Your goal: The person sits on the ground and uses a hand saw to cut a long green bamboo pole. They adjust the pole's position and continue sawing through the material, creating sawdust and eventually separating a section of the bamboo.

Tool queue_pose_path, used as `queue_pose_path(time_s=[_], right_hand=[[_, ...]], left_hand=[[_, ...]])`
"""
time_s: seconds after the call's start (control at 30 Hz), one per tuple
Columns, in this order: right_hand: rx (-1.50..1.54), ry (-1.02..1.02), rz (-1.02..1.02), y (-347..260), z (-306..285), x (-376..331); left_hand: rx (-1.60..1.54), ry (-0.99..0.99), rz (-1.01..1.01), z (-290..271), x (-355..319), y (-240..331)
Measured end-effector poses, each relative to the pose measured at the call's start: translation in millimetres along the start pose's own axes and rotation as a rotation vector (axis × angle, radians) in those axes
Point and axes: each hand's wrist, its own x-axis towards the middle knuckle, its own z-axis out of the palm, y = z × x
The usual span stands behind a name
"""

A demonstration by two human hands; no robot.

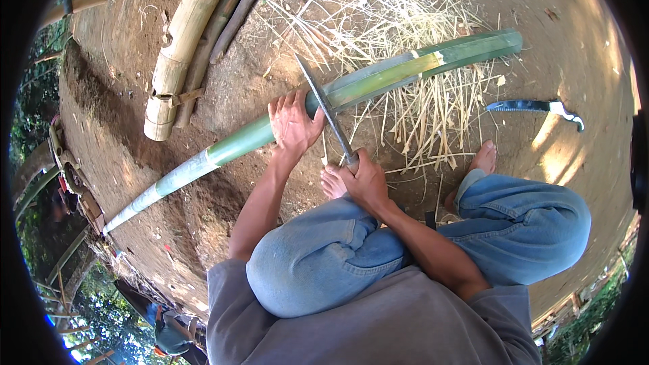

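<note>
R hand (367,181): 1 knife (326,107) (across bamboo (378,83))

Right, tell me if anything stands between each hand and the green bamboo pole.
Nothing visible for the left hand: it rests on the green bamboo pole. Between the right hand and the pole, only the long blade that hand grips reaches across.

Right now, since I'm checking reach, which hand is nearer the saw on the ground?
Right. The right hand, holding the long blade, is left of the saw; the left hand, on the green bamboo, is farther left.
</note>
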Motion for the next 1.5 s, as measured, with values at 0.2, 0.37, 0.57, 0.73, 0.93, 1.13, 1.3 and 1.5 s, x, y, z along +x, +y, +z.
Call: queue_pose_path(time_s=[0.2,0.37,0.57,0.73,0.93,1.13,1.3,1.5], right_hand=[[-0.009,0.046,-0.015,3.7,3.3,0.1],[0.017,0.073,-0.007,4.0,4.6,0.2],[-0.02,0.08,0.019,6.3,7.1,2.6],[-0.013,0.041,0.064,6.3,3.0,8.2],[-0.025,0.086,-0.003,4.8,1.1,9.6],[-0.023,0.099,0.028,8.0,5.5,16.5],[-0.019,0.134,0.0,17.4,9.6,10.2],[0.033,0.103,-0.033,17.4,5.3,16.8]], left_hand=[[-0.031,-0.027,-0.022,0.0,0.9,0.6],[0.01,0.032,0.0,5.1,-1.0,-1.6],[-0.009,-0.03,-0.035,8.2,0.4,-4.7],[-0.03,-0.058,-0.058,3.5,1.1,0.1],[0.017,-0.042,-0.036,7.7,-0.3,-1.3],[0.011,-0.135,-0.099,5.6,4.0,2.2],[0.01,-0.187,-0.128,5.1,4.8,1.7],[-0.003,-0.198,-0.133,7.3,3.9,0.9]])
